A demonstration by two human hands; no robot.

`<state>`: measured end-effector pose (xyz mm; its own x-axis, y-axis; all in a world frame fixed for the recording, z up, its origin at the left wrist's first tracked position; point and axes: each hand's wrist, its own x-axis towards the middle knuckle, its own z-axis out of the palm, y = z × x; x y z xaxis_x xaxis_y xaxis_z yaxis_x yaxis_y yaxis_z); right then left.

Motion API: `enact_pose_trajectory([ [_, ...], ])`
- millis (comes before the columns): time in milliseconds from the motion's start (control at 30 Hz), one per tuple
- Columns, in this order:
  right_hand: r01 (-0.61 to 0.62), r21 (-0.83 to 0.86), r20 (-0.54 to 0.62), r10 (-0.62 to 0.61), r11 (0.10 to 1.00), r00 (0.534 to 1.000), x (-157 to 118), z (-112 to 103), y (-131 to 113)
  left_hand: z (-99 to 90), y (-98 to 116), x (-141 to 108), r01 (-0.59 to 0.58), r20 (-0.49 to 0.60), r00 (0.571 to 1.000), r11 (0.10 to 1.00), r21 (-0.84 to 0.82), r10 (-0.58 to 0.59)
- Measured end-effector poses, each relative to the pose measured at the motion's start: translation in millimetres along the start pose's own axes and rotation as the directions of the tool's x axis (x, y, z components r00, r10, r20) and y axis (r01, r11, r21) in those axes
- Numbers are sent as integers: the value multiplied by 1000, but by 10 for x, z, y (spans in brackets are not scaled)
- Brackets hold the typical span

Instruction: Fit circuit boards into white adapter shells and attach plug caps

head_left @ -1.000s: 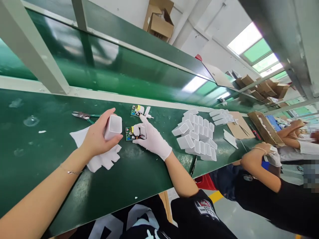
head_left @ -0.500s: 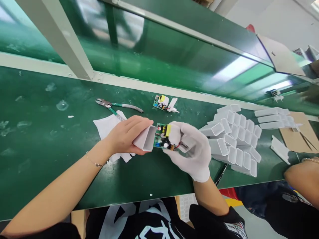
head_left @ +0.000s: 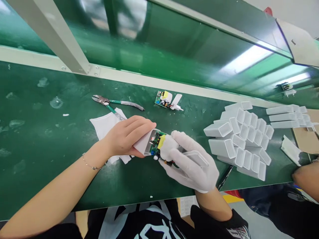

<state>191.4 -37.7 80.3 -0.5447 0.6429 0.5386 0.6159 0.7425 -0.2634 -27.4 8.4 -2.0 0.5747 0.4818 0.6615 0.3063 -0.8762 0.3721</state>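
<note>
My bare left hand [head_left: 132,134] is wrapped round a white rectangular plastic housing [head_left: 144,143], its open end facing right. My right hand [head_left: 191,162], in a white glove, grips a green circuit board [head_left: 156,141] with a yellow-wrapped transformer and a white blob on it. The board's left end sits inside the mouth of the housing. A white end cap [head_left: 198,157] shows between my gloved fingers. Under my left hand lies a white cloth [head_left: 102,124], with green-handled cutting pliers [head_left: 107,101] partly over it.
Another circuit board [head_left: 163,99] with a white cap lies behind my hands. Several white housings [head_left: 239,132] are stacked at the right, and more [head_left: 285,116] stand beyond them. A dark pen-like tool [head_left: 225,177] lies near the front edge. Another person's arm [head_left: 306,179] is at far right.
The circuit board has moved left, its end now inside the housing's mouth. My gloved fingers have shifted over the white blob and the cap. The camera view has turned slightly.
</note>
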Motion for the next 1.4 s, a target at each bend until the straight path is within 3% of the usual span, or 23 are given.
enact_pose_trajectory([
  [167,-7,-38,-13,7,999,1000,105,14,-59,-3,10,28,-32,-26,999,999,16,32],
  [300,-70,39,32,69,997,997,89,45,-80,-9,21,47,-23,-21,1000,1000,16,23],
  [500,-8,0,27,8,1000,1000,117,47,-64,-7,30,54,-45,-38,998,999,30,46],
  [800,-25,-14,41,26,1000,999,110,72,-69,24,38,54,-54,-46,997,998,21,55],
  [1100,8,-82,43,-5,997,999,89,51,-66,21,37,-3,28,23,999,1000,-8,-28],
  [1400,7,-47,12,-6,999,1000,66,57,-78,25,42,26,0,-34,999,1000,-31,-1],
])
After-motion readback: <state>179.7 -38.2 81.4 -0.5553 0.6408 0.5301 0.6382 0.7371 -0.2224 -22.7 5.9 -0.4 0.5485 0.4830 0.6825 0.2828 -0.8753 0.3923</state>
